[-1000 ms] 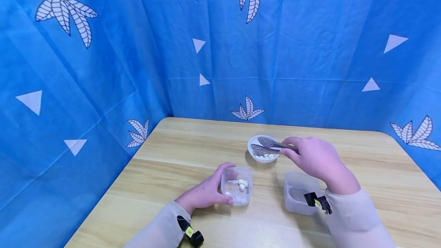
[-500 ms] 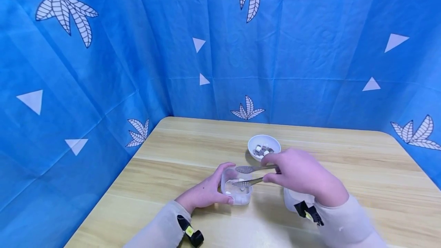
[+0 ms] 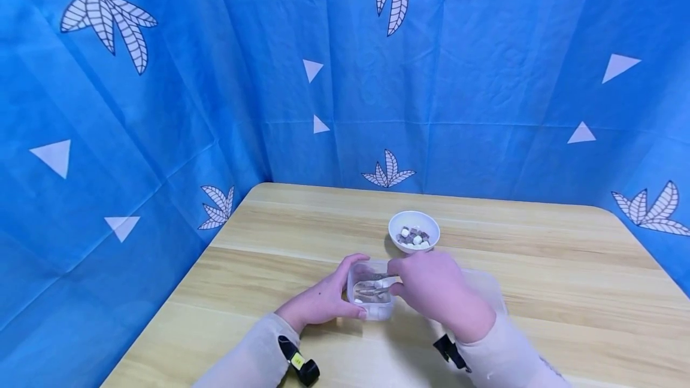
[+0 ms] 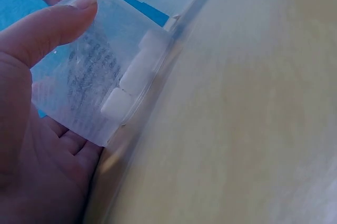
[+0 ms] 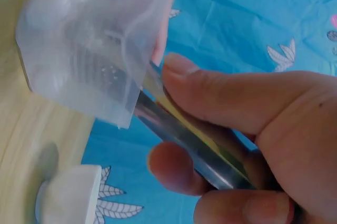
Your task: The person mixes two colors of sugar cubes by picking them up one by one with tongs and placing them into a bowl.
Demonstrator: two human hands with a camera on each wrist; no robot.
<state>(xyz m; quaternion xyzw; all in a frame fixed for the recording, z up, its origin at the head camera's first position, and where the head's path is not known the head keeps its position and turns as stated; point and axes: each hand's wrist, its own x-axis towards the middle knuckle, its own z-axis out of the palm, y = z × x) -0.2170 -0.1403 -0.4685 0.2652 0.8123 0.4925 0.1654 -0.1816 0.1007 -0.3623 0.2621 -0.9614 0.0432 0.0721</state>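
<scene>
My left hand (image 3: 323,298) holds a clear plastic container (image 3: 377,314), thumb at its near side and fingers round the far side. White cubes (image 4: 117,104) lie along its bottom in the left wrist view. My right hand (image 3: 431,286) grips metal tongs (image 5: 195,153) between thumb and fingers. The perforated tong tips (image 5: 109,74) are down inside the container, blurred through its frosted wall. In the head view the tong arms stand slightly apart; whether a cube is between the tips I cannot tell.
Behind the container stands a white bowl (image 3: 411,216) with white and brown cubes (image 3: 414,238) in it. A second clear container (image 3: 487,286) sits to the right, partly hidden by my right forearm. The wooden table (image 3: 302,220) ends at a blue curtain (image 3: 485,76).
My right hand has carried the tongs from over the white bowl leftward and nearer to me, then down into the held container. My left hand has stayed in place.
</scene>
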